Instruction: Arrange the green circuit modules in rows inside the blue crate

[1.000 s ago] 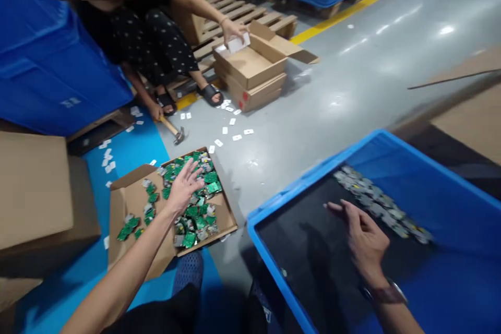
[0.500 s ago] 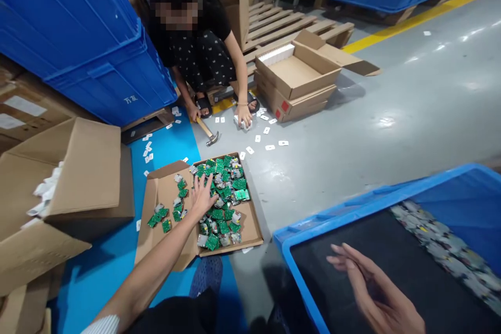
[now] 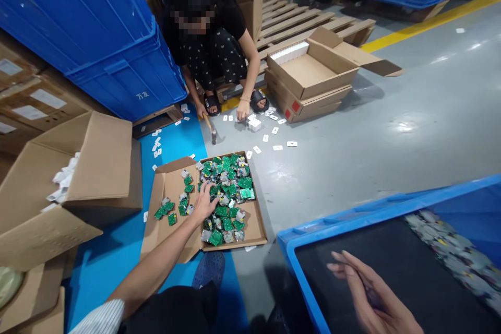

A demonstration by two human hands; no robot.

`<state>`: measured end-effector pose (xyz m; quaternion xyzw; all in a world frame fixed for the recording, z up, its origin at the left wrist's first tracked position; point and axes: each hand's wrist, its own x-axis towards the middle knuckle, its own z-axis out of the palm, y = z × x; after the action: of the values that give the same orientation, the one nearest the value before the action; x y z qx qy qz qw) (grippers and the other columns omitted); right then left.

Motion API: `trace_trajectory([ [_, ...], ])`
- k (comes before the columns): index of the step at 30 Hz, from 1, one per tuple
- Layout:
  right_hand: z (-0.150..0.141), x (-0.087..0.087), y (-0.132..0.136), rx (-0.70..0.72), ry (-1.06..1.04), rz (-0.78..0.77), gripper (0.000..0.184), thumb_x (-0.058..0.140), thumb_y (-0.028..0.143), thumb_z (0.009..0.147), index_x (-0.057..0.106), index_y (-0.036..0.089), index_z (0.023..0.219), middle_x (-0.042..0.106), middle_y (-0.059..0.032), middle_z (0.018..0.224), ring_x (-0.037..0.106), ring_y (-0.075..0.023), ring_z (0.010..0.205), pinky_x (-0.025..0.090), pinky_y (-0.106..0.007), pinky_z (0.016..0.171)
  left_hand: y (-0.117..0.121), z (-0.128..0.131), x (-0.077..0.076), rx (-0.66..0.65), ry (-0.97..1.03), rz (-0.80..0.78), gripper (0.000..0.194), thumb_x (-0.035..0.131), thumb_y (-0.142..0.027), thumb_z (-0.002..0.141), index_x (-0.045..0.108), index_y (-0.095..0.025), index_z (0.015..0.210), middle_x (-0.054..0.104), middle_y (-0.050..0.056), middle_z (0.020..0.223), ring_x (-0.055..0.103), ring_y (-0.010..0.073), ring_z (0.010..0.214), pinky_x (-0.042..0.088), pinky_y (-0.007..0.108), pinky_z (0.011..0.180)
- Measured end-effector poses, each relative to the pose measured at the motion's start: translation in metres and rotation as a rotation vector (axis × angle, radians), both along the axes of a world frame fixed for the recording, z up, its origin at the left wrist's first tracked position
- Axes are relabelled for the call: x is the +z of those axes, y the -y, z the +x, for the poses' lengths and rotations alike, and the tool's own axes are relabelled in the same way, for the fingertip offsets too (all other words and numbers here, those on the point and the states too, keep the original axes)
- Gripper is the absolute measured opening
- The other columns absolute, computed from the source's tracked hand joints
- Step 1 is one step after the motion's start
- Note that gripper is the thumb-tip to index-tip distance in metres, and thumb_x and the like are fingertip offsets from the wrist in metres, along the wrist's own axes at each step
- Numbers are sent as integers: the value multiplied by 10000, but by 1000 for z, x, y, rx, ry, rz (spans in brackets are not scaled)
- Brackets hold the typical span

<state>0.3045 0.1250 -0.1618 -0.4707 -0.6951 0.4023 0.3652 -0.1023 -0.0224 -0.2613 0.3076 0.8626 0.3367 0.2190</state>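
My left hand (image 3: 203, 202) reaches into a flat cardboard tray (image 3: 172, 188) on the floor. Its fingers curl down into the pile of small green circuit boards (image 3: 229, 188) that fills the tray's right half. My right hand (image 3: 368, 292) hovers open, fingers stretched out and holding nothing, over the black inside of a large blue bin (image 3: 352, 214) at the lower right. A strip of grey pieces (image 3: 450, 250) lies along the bin's far side.
A person (image 3: 215, 47) crouches beyond the tray, holding a hammer (image 3: 209, 126) and touching a white piece (image 3: 254, 124). Small white pieces (image 3: 274, 138) litter the floor. Open cardboard boxes (image 3: 313, 70) stand behind, a large box (image 3: 78, 182) and blue crates (image 3: 97, 36) on the left.
My left hand went from spread above the tray to fingers curled into the green boards. My view swung left, so the blue bin slid right. The other person brought a hand from the box down to the floor.
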Motion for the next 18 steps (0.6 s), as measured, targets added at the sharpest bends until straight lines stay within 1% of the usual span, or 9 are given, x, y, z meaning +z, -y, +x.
trace_trajectory([
  [2, -4, 5, 1, 17, 17, -4, 322, 628, 477, 903, 745, 255, 1104, 791, -66, 901, 759, -227, 673, 664, -297, 645, -5, -6, 3, 25, 87, 53, 491, 801, -226, 669, 610, -222, 1122, 504, 113, 1393, 497, 328, 1314, 475, 446, 1046],
  [4, -7, 8, 2, 49, 13, -7, 315, 626, 470, 905, 742, 260, 1111, 793, -60, 926, 762, -223, 692, 666, -304, 696, -8, -9, 5, 72, 190, 99, 517, 826, -267, 645, 596, -217, 1105, 597, 97, 1233, 623, 276, 1104, 555, 386, 882],
  [6, -8, 10, 4, 56, -4, 13, 302, 634, 447, 906, 744, 261, 1117, 795, -57, 935, 763, -219, 694, 665, -304, 716, -8, -10, 8, 131, 299, 144, 519, 795, -355, 694, 559, -219, 1137, 634, 81, 1119, 660, 203, 852, 558, 309, 663],
  [8, -9, 11, 6, 45, -29, 48, 285, 637, 425, 911, 749, 260, 1115, 795, -57, 920, 759, -220, 675, 667, -303, 695, -5, -8, 10, 174, 399, 191, 483, 715, -446, 767, 526, -225, 1153, 652, 81, 1081, 644, 164, 740, 502, 253, 539],
  [11, -14, 18, 8, 86, -48, 75, 251, 634, 389, 923, 745, 271, 1115, 795, -48, 917, 757, -214, 673, 668, -310, 721, -2, -7, 14, 182, 487, 232, 399, 580, -523, 840, 526, -213, 1085, 674, 99, 1060, 656, 173, 777, 455, 226, 497],
  [14, -28, 33, 7, 194, -39, 51, 219, 621, 330, 939, 732, 278, 1121, 795, -38, 934, 761, -199, 707, 659, -317, 798, -4, -9, 17, 175, 465, 211, 391, 484, -560, 888, 531, -205, 1045, 680, 109, 1040, 662, 199, 821, 430, 231, 496],
  [15, -33, 38, 7, 232, -47, 52, 217, 617, 305, 942, 729, 275, 1126, 794, -40, 946, 763, -196, 724, 657, -318, 813, -6, -10, 16, 176, 434, 195, 398, 491, -568, 889, 530, -208, 1055, 678, 106, 1046, 661, 207, 839, 435, 237, 511],
  [16, -39, 42, 7, 262, -60, 61, 221, 613, 280, 944, 726, 271, 1134, 793, -43, 961, 764, -194, 740, 656, -318, 819, -8, -11, 16, 177, 392, 175, 404, 537, -566, 873, 529, -213, 1068, 671, 101, 1065, 660, 217, 872, 452, 248, 544],
  [18, -49, 47, 9, 305, -92, 104, 242, 609, 233, 943, 721, 259, 1156, 788, -54, 986, 764, -196, 770, 658, -321, 818, -10, -12, 13, 167, 290, 121, 436, 692, -510, 790, 537, -222, 1078, 647, 98, 1136, 643, 249, 984, 497, 288, 662],
])
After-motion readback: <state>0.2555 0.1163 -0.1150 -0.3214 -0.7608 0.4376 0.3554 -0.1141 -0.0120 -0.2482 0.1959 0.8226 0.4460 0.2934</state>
